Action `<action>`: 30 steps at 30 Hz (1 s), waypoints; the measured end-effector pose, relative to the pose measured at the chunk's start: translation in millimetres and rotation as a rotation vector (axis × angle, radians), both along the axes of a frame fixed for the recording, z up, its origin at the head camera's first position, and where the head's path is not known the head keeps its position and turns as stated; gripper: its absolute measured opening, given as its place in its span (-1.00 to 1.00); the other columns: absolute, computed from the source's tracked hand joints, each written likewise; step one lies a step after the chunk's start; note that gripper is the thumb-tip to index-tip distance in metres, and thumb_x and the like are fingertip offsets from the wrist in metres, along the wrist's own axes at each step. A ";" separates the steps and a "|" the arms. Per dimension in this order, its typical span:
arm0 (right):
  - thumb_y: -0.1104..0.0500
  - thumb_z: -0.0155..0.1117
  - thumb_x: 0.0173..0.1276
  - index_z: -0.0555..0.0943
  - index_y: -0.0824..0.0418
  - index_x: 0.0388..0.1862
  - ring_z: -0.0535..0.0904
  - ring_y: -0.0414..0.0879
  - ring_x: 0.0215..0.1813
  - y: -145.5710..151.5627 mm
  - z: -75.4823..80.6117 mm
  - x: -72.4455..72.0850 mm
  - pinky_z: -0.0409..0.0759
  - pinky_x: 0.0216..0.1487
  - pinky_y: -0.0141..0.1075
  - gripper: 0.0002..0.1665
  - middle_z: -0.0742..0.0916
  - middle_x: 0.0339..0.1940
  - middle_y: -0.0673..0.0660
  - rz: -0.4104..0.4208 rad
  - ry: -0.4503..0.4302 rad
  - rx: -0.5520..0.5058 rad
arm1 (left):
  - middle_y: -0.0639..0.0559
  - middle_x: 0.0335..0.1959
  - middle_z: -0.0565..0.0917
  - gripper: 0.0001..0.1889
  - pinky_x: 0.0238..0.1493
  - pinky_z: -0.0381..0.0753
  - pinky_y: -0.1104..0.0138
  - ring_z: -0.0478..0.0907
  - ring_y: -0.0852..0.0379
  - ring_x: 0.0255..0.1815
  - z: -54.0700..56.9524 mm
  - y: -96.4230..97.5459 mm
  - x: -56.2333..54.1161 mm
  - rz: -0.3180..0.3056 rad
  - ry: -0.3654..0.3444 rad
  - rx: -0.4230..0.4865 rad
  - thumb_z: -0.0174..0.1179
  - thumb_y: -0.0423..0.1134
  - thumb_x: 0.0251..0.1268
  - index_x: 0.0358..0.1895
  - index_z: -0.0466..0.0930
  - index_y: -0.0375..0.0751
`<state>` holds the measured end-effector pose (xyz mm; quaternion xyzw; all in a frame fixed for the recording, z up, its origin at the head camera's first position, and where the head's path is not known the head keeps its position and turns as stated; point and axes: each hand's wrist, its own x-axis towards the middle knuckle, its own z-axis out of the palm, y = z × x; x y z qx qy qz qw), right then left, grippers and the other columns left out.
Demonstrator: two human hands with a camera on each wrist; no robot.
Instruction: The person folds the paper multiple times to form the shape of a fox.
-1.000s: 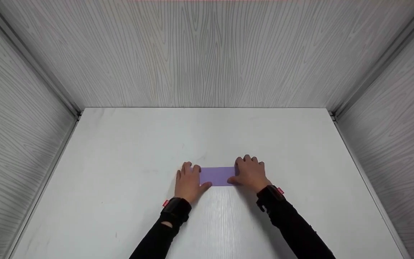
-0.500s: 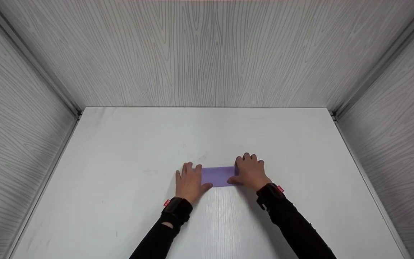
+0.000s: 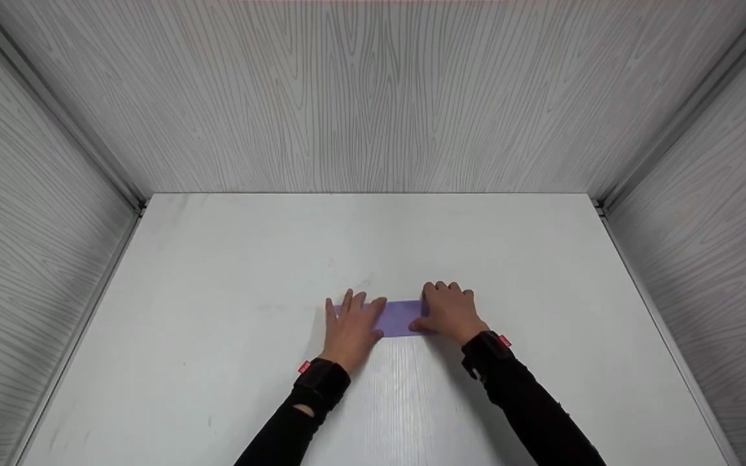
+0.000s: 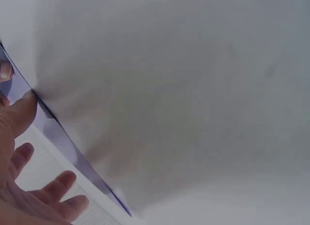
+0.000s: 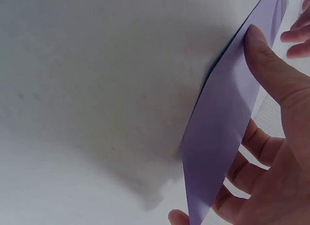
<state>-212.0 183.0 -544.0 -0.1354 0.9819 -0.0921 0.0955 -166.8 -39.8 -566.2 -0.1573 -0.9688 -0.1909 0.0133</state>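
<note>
A flat strip of purple paper lies crosswise on the white table, between and under both hands. In the left wrist view, the paper shows layered edges, so it looks folded. My left hand rests over its left part with fingers spread and fairly straight, the thumb touching the near edge. At the right end, my right hand holds the strip, thumb on the near side and curled fingers along the far side. The right wrist view shows the paper between that thumb and fingers. Both ends are partly hidden by the hands.
The white tabletop carries faint smudges. A grey wood-grain panel rises behind it, with side panels on the left and right. Black bands are worn on both wrists.
My left hand has shifted slightly right over the paper, and its fingers have spread and straightened. The right hand and its end of the strip have hardly moved.
</note>
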 end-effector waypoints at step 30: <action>-0.02 0.65 0.17 0.70 0.14 -0.09 0.59 0.12 0.20 12.1 26.4 -2.1 0.44 0.29 0.18 -0.57 0.75 0.02 0.09 0.359 0.349 -0.334 | 0.01 -0.30 0.72 -0.84 -0.26 0.59 0.11 0.59 0.06 -0.30 23.6 10.0 -12.4 -0.118 -0.265 0.224 0.44 -0.37 0.13 -0.21 0.73 -0.20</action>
